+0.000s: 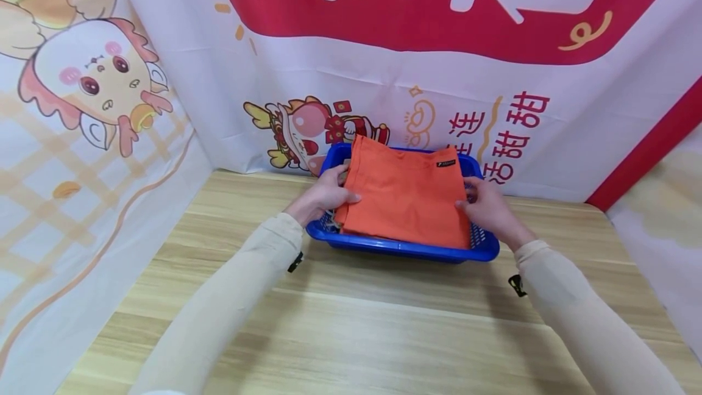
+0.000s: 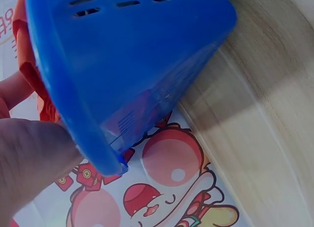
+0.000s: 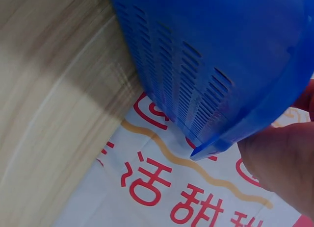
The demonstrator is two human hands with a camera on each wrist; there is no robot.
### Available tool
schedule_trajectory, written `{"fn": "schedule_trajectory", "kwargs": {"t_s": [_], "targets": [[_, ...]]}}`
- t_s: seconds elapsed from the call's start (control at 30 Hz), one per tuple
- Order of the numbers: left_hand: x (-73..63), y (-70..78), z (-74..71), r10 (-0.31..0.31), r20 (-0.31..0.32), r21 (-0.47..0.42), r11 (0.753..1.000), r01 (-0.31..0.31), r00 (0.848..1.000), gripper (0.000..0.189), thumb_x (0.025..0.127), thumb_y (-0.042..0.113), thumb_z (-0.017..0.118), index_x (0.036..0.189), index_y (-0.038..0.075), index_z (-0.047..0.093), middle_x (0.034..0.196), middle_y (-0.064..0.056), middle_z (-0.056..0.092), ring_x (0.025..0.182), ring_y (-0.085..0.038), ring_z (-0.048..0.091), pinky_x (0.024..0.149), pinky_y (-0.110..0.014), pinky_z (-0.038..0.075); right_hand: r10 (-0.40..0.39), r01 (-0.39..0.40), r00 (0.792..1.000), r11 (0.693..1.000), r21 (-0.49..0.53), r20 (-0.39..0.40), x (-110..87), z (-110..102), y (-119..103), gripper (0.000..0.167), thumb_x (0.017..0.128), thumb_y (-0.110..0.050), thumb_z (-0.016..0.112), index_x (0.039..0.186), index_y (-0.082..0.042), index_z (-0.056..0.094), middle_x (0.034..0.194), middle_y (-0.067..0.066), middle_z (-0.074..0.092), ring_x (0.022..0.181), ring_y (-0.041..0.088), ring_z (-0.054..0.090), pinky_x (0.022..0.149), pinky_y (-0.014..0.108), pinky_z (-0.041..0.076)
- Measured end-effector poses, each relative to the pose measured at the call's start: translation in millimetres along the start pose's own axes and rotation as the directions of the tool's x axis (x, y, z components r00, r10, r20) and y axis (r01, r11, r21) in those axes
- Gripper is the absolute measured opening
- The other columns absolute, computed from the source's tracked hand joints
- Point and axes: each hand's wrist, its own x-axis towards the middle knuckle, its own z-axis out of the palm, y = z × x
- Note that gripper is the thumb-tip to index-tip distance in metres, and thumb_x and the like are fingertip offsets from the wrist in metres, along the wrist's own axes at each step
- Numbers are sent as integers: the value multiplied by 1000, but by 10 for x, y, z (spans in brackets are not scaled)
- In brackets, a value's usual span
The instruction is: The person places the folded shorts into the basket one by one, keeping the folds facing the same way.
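A folded orange cloth with a small black label lies in a blue plastic basket, covering most of its inside. My left hand reaches over the basket's left end and grips the cloth's left edge, thumb on top. At the opposite edge my right hand pinches the cloth, its thumb at the fabric and the other fingers partly hidden. In the left wrist view, orange folds show past the basket rim beside the left fingers. The right wrist view shows the right thumb beyond the slotted basket wall.
The basket stands on a wood-grain table, near its back edge. Behind it hangs a white and red printed cloth backdrop. Another printed sheet closes off the left side, and a pale one the right.
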Motion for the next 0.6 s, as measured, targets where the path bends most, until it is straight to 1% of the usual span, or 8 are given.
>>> {"fn": "schedule_trajectory", "kwargs": {"t_s": [0.17,0.2,0.27,0.33,0.37,0.47,0.5,0.6], "targets": [[-19,-22,34,75,-46,163,984,-66,996,91,92,-3,69,163,10,14,163,-14,29,144,-27,35,119,-43,29,-48,44,999,976,-214,-15,-7,42,-37,66,97,-7,61,150,16,29,127,35,59,110,42,62,93,55,53],[-25,-23,42,101,-53,215,973,-88,993,91,91,-2,68,163,11,14,164,-13,28,145,-27,33,120,-43,27,-45,40,999,970,-241,-14,-13,51,-49,69,97,-8,61,151,16,26,131,35,57,112,43,61,95,56,51],[-39,-14,59,156,-55,349,928,-128,986,89,91,2,67,163,13,16,164,-13,28,147,-29,30,120,-45,26,-31,27,999,957,-290,-10,-24,68,-75,74,97,-11,62,154,14,21,138,36,50,119,45,56,101,59,47],[-55,2,83,187,-55,470,871,-140,981,86,90,5,67,163,15,22,159,-16,33,141,-33,36,116,-49,34,-9,6,1000,945,-326,-9,-37,85,-103,78,98,-14,62,157,10,17,147,36,41,127,48,48,106,63,40],[-63,11,95,198,-54,537,832,-139,979,84,90,8,67,162,16,24,156,-18,35,136,-35,40,113,-50,37,-1,-2,1000,939,-343,-9,-41,93,-113,79,98,-16,63,158,7,17,150,36,36,129,49,45,107,64,38],[-88,50,138,218,-39,679,722,-134,975,75,92,15,65,160,19,33,151,-20,33,126,-36,43,107,-53,43,-18,15,1000,915,-404,-5,-50,110,-133,76,97,-18,65,158,3,24,149,35,30,124,50,45,103,66,41],[-95,65,148,226,-29,714,687,-138,974,72,94,16,64,159,20,34,151,-20,31,127,-36,43,107,-54,42,-30,26,1000,905,-424,-4,-51,112,-134,75,97,-19,66,157,2,27,148,35,29,123,49,45,102,67,42],[-96,119,153,262,20,818,551,-167,965,67,96,21,63,158,20,38,160,-20,22,139,-39,34,114,-57,33,-102,96,995,870,-483,14,-50,103,-130,72,95,-20,69,155,1,34,149,34,25,126,50,41,101,68,41]]}}
